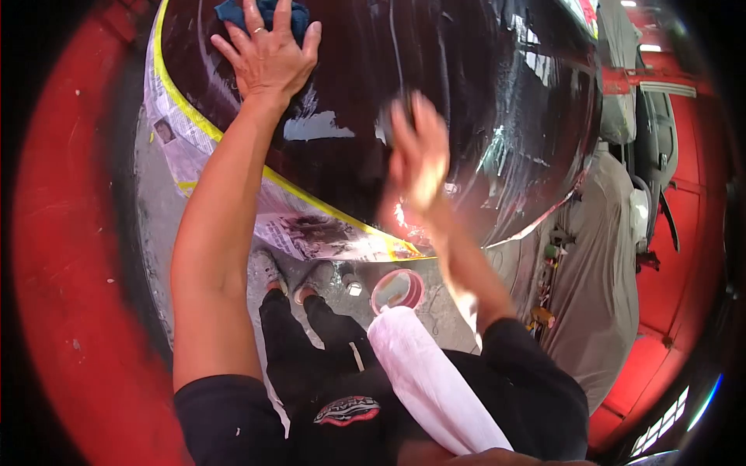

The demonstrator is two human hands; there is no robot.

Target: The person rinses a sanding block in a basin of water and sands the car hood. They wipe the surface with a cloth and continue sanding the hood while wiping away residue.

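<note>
My left hand lies spread on the dark, wet, glossy car panel, its fingers over a bunched blue cloth. The fingertips run up to the top edge of the view. To the right, my right hand is smeared by motion over the same panel. Its fingers bend around a small dark pad-like thing, too blurred to name. Whitish streaks and wet runs mark the panel on the right side. Yellow masking tape and printed masking paper follow its edge.
A pink bucket stands on the grey floor below the panel, near my feet. Long white cloth hangs down my front. A grey cover drapes something at the right. Red surfaces line both sides.
</note>
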